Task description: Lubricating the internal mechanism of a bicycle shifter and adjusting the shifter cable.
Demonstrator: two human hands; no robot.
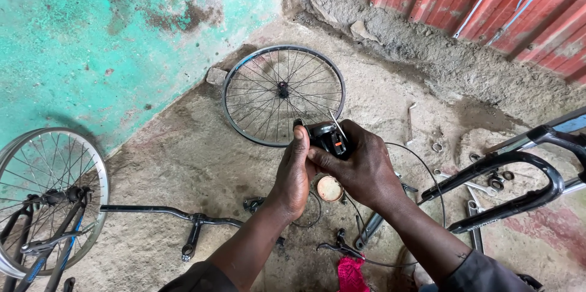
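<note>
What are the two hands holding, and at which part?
Both hold a small black bicycle shifter unit: left hand grips its left end, right hand wraps its body from the right.

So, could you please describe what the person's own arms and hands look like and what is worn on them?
Both hands, the left hand and the right hand, are bare: no gloves, rings or watch show. The forearms are uncovered, with dark sleeves pushed up near the elbows at the bottom of the picture.

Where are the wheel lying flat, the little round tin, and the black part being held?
Flat wheel [244,69], head view, upper-left rim.
Round tin [329,189], head view, its centre.
Black part [326,136], head view, its body between both hands.
</note>
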